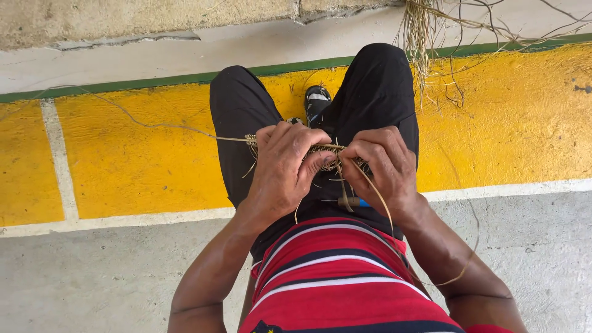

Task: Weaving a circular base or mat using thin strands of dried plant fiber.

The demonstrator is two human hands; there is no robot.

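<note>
Your left hand [285,165]: fingers curled, pinching braided straw strip [320,150]. Your right hand [381,165]: closed on same strip, loose strand [382,206] trailing over black trousers [237,117].

A bare grey concrete floor [92,277] is running along the near edge, meeting a yellow painted band [135,154] edged with white and green lines. Loose dry fibre strands [431,37] are lying at the band's far right edge, trailing over the green line.
</note>
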